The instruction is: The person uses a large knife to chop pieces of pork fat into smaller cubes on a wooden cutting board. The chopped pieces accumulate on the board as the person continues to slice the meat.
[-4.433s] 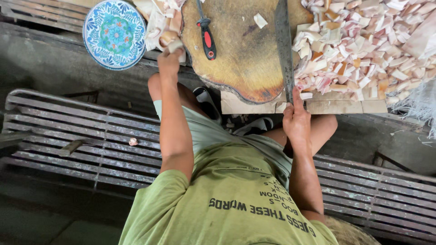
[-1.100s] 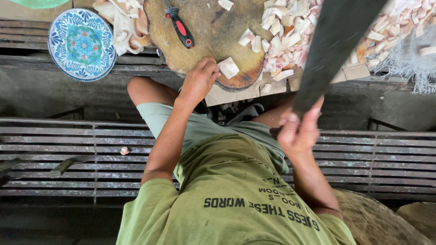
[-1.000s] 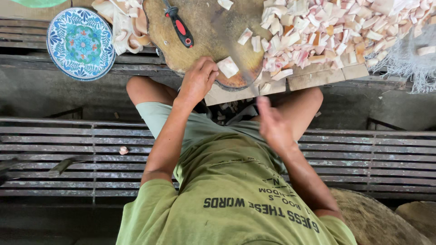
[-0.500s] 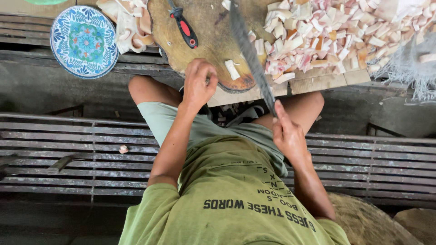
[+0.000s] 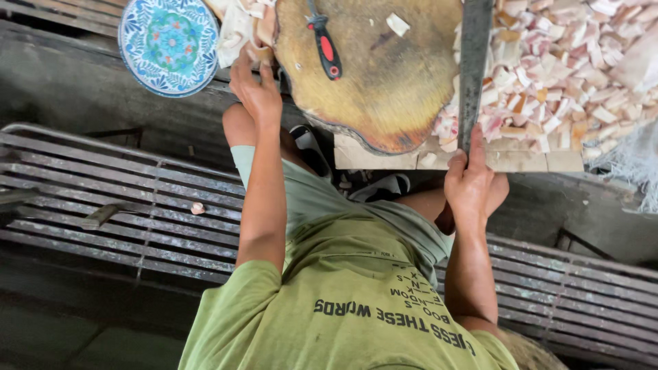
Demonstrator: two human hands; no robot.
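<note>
Head view: one cleaver, one plate.

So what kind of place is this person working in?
Probably an informal outdoor or market food-prep spot: a round wooden chopping block, a heap of chopped pinkish-white pieces, and a long cleaver held in the right hand, beside a slatted metal bench.

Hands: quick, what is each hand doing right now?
Left hand: open, fingers reaching onto the pale strips beside the round chopping block.
Right hand: closed around the handle of the long cleaver.
</note>
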